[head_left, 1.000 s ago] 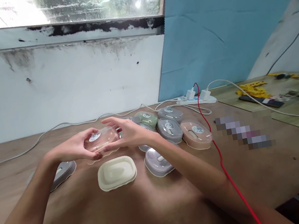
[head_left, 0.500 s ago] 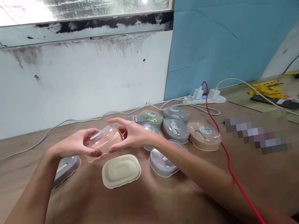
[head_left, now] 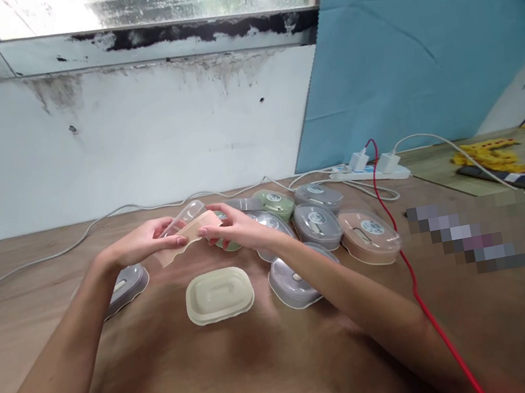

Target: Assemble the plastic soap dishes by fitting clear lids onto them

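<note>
Between my two hands is a peach plastic box with a clear lid (head_left: pixel 195 227), raised off the table and tilted. My left hand (head_left: pixel 148 239) grips its left end, thumb on the near side. At the other end my right hand (head_left: pixel 234 225) grips it, the thumb pressed to the peach part. Most of the fingers are hidden behind the box. Below the hands a cream oval tray-like piece (head_left: pixel 220 295) lies on the table. A grey lidded box (head_left: pixel 131 286) sits by my left forearm, and a lilac lidded box (head_left: pixel 293 279) is partly covered by my right forearm.
Several lidded boxes stand at the back right, including a green one (head_left: pixel 274 203) and a peach one (head_left: pixel 370 236). A power strip (head_left: pixel 370 173) with plugs lies by the wall. A red cable (head_left: pixel 416 291) runs across the table to the front edge.
The held box has turned in my hands, so its peach side now faces me more. My view has shifted slightly, and the things on the table stay where they were.
</note>
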Motion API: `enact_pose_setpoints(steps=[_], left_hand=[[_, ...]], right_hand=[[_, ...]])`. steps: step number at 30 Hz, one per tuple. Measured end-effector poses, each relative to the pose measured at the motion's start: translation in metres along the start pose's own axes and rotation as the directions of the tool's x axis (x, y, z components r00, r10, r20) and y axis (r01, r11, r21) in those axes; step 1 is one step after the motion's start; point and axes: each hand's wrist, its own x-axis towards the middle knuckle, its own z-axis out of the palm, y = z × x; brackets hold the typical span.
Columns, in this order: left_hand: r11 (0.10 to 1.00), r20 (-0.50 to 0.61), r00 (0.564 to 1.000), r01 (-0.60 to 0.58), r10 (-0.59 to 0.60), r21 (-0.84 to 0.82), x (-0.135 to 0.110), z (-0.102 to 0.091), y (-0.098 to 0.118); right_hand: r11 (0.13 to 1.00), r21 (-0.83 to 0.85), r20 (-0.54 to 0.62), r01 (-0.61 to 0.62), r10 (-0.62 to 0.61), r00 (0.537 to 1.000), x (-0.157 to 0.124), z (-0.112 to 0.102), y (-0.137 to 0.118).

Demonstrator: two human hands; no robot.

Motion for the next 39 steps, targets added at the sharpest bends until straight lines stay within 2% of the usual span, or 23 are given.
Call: enact_pose_setpoints(steps=[4, 8, 11, 14, 18, 21, 24, 27, 29, 32, 35, 37, 39], left_hand=[[0.999, -0.017, 0.999, 0.039, -0.039, -0.009, -0.001, -0.005, -0.007], [0.987, -0.137, 0.979, 0.157, -0.152, 0.026, -0.004, -0.013, -0.017], [0.950, -0.218, 0.943, 0.283, -0.251, 0.130, 0.001, -0.011, -0.027], [0.923, -0.209, 0.932, 0.337, -0.297, 0.188, 0.011, 0.000, -0.039], [0.917, -0.175, 0.936, 0.339, -0.306, 0.209, 0.022, 0.011, -0.050], [0.907, -0.208, 0.920, 0.373, -0.333, 0.196, 0.024, 0.010, -0.054], [0.897, -0.295, 0.896, 0.397, -0.332, 0.196, 0.025, 0.010, -0.060], [0.907, -0.372, 0.888, 0.364, -0.269, 0.213, 0.027, 0.012, -0.068], [0.914, -0.426, 0.878, 0.336, -0.217, 0.229, 0.030, 0.015, -0.071], [0.928, -0.497, 0.860, 0.274, -0.118, 0.253, 0.035, 0.021, -0.066], [0.953, -0.469, 0.883, 0.141, 0.001, 0.269, 0.042, 0.031, -0.051], [0.963, -0.408, 0.911, 0.059, 0.055, 0.262, 0.048, 0.039, -0.040], [0.970, -0.341, 0.937, 0.009, 0.077, 0.242, 0.059, 0.046, -0.029]], right_hand=[[0.998, -0.065, -0.001, 0.015, -0.015, 1.000, 0.000, -0.007, 0.000], [0.945, -0.318, 0.032, 0.072, -0.065, 0.997, -0.006, -0.008, 0.000], [0.884, -0.448, 0.146, 0.136, -0.078, 0.986, -0.011, -0.002, -0.003], [0.822, -0.550, 0.233, 0.144, -0.015, 0.972, -0.015, 0.004, -0.007], [0.786, -0.607, 0.249, 0.116, 0.050, 0.967, -0.018, -0.002, -0.013], [0.800, -0.589, 0.207, 0.111, 0.017, 0.978, -0.018, -0.022, -0.022], [0.764, -0.644, 0.029, 0.034, -0.020, 0.999, -0.019, -0.049, -0.030], [0.647, -0.753, -0.163, -0.121, -0.005, 0.987, -0.022, -0.073, -0.032], [0.577, -0.800, -0.199, -0.167, 0.008, 0.980, -0.023, -0.081, -0.029], [0.579, -0.809, -0.101, -0.104, 0.038, 0.994, -0.022, -0.082, -0.024], [0.632, -0.773, 0.056, -0.051, 0.147, 0.987, -0.016, -0.078, -0.020], [0.636, -0.770, 0.068, -0.058, 0.171, 0.983, -0.012, -0.076, -0.018], [0.611, -0.789, 0.022, -0.062, 0.129, 0.991, -0.009, -0.076, -0.017]])
